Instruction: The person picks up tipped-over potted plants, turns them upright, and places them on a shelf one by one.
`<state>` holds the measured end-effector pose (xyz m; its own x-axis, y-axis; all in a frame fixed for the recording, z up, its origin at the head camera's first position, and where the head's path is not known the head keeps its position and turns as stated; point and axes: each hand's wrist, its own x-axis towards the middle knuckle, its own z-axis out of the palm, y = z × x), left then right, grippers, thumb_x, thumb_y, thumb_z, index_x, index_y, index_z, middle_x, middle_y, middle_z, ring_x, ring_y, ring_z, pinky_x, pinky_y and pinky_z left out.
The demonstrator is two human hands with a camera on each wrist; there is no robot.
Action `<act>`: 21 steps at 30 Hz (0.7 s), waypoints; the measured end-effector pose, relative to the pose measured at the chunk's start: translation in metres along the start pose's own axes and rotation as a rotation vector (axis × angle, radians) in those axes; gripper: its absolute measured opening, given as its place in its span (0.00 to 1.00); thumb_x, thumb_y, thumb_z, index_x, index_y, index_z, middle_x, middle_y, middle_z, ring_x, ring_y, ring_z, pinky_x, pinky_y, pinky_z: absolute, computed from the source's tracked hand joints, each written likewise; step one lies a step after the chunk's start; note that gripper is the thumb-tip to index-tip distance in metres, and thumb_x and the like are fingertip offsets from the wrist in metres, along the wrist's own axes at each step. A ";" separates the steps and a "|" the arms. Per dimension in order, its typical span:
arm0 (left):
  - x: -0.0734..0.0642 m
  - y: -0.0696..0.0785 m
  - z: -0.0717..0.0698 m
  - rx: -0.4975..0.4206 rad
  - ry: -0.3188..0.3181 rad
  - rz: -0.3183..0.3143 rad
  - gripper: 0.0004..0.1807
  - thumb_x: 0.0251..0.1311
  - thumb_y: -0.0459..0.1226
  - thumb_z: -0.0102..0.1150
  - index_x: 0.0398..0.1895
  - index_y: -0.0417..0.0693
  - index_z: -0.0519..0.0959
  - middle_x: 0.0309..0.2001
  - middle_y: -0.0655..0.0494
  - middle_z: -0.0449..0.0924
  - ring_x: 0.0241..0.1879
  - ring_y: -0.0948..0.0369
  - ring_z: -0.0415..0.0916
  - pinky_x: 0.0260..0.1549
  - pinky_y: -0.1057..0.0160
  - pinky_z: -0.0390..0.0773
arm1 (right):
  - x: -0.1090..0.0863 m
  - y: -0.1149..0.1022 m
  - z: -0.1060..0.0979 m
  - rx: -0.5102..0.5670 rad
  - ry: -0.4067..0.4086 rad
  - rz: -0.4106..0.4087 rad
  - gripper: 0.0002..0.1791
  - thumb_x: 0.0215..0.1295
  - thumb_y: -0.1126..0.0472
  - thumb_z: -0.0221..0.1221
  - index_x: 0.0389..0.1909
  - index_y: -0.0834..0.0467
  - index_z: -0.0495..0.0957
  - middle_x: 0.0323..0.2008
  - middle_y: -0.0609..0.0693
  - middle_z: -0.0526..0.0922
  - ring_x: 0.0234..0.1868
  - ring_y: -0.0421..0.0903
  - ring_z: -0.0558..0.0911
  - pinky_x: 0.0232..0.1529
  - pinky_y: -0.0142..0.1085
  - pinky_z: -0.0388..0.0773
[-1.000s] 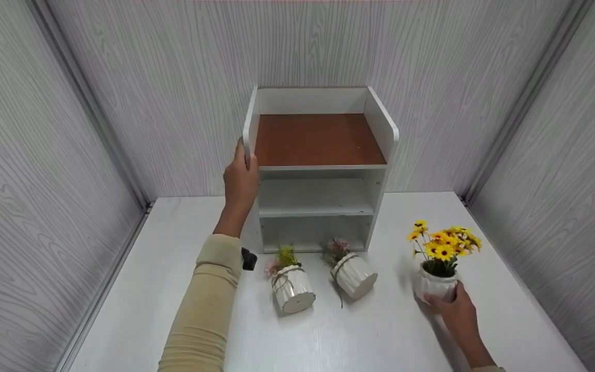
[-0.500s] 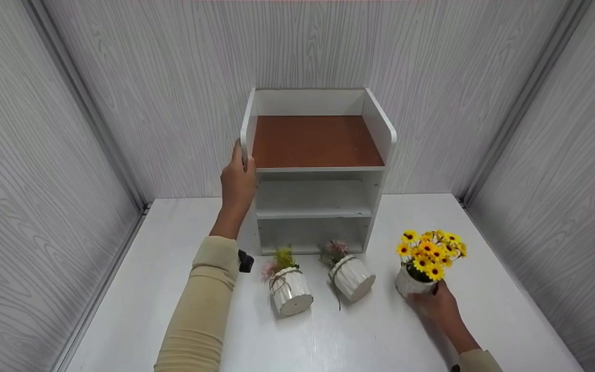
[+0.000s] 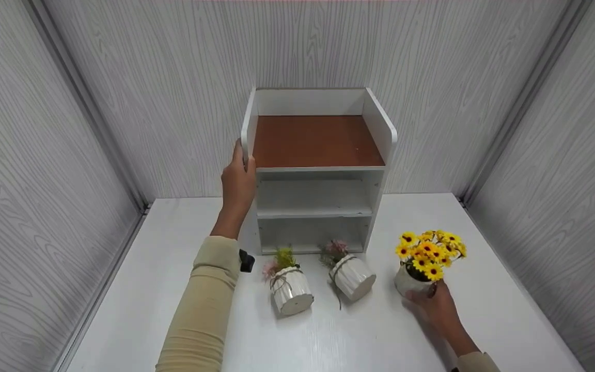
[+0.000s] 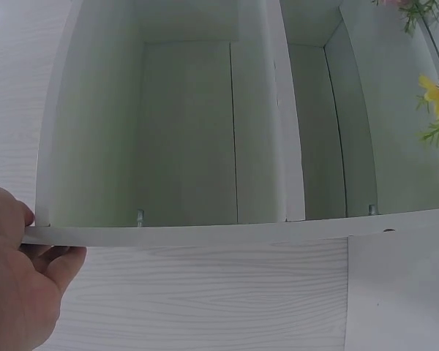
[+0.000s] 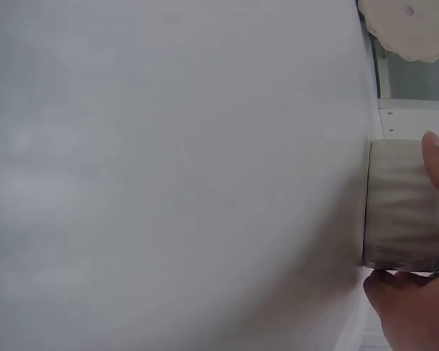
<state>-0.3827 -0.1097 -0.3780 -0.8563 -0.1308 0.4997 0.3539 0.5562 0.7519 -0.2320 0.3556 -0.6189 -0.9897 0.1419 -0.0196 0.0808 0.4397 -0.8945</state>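
The right hand (image 3: 438, 307) grasps a white fluted pot (image 3: 405, 281), its thumb on the near wall at about six o'clock of the pot and its fingers round the far side, partly hidden. The pot is upright, between four and five o'clock of the head view's middle, and its base seems to rest on the table (image 3: 359, 341). It looks like hard, stiff ceramic, so I judge it fairly light, a little slippery on the smooth wall, and likely to chip if knocked. The wall below the rim is the place to hold; the yellow flowers (image 3: 429, 253) spreading above look bendy and would make a poor handle.

The right wrist comes in from between four and five o'clock, low to the table, with the palm turned in against the pot.

At ten o'clock from the pot, the left hand (image 3: 238, 186) pinches the left side panel of a white shelf unit (image 3: 321, 169) near its front edge, thumb and fingers on opposite faces. That arm reaches up from between six and seven o'clock, nearly outstretched. The panel looks rigid and easily gripped by its thin edge.

Towards nine o'clock from the held pot, two smaller-flowered pots (image 3: 353, 280) lie on their sides, bases towards the person.
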 end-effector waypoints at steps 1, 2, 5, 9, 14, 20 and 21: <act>0.000 0.000 0.000 0.006 0.001 0.000 0.32 0.79 0.41 0.44 0.81 0.47 0.51 0.71 0.44 0.70 0.65 0.52 0.74 0.58 0.49 0.76 | 0.000 0.000 0.000 0.020 0.009 -0.005 0.58 0.61 0.43 0.69 0.81 0.55 0.42 0.79 0.59 0.53 0.79 0.59 0.51 0.75 0.59 0.49; 0.001 0.000 0.000 0.010 0.002 -0.002 0.32 0.79 0.41 0.44 0.81 0.47 0.51 0.71 0.45 0.70 0.66 0.52 0.73 0.59 0.49 0.76 | 0.000 -0.001 0.000 0.035 0.021 -0.012 0.58 0.61 0.42 0.68 0.81 0.54 0.42 0.79 0.58 0.52 0.79 0.58 0.50 0.75 0.59 0.49; 0.001 0.002 0.000 0.005 0.002 -0.010 0.32 0.79 0.41 0.44 0.81 0.49 0.51 0.72 0.46 0.69 0.68 0.52 0.71 0.61 0.49 0.74 | -0.001 -0.004 0.000 0.041 0.053 -0.040 0.56 0.62 0.40 0.67 0.81 0.51 0.43 0.79 0.56 0.52 0.80 0.57 0.50 0.74 0.60 0.49; 0.001 0.001 0.000 0.004 0.008 -0.013 0.32 0.78 0.41 0.45 0.81 0.49 0.52 0.72 0.46 0.69 0.67 0.52 0.71 0.60 0.48 0.75 | 0.002 -0.006 0.001 0.029 0.078 -0.068 0.55 0.62 0.40 0.67 0.81 0.49 0.44 0.78 0.53 0.55 0.79 0.56 0.52 0.75 0.60 0.49; 0.001 0.000 0.000 0.011 0.003 -0.009 0.32 0.78 0.42 0.45 0.81 0.49 0.52 0.72 0.46 0.69 0.67 0.51 0.72 0.60 0.47 0.75 | 0.003 -0.006 0.002 0.047 0.072 -0.040 0.57 0.60 0.38 0.68 0.81 0.48 0.44 0.78 0.52 0.55 0.79 0.55 0.52 0.75 0.59 0.50; 0.000 -0.002 0.000 0.015 0.004 0.004 0.32 0.79 0.42 0.44 0.81 0.47 0.52 0.73 0.46 0.68 0.68 0.52 0.71 0.62 0.47 0.73 | 0.004 -0.005 0.005 0.056 0.098 -0.026 0.58 0.58 0.39 0.69 0.80 0.47 0.45 0.78 0.52 0.57 0.78 0.55 0.55 0.74 0.58 0.52; 0.000 -0.002 0.001 0.013 0.010 0.005 0.32 0.79 0.42 0.44 0.81 0.47 0.52 0.72 0.46 0.68 0.68 0.52 0.71 0.62 0.48 0.73 | 0.005 -0.004 0.005 0.054 0.102 -0.022 0.58 0.58 0.38 0.69 0.80 0.47 0.45 0.78 0.52 0.57 0.78 0.55 0.55 0.74 0.58 0.52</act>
<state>-0.3838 -0.1102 -0.3794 -0.8506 -0.1363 0.5079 0.3531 0.5677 0.7437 -0.2379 0.3498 -0.6174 -0.9738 0.2232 0.0438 0.0495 0.3959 -0.9170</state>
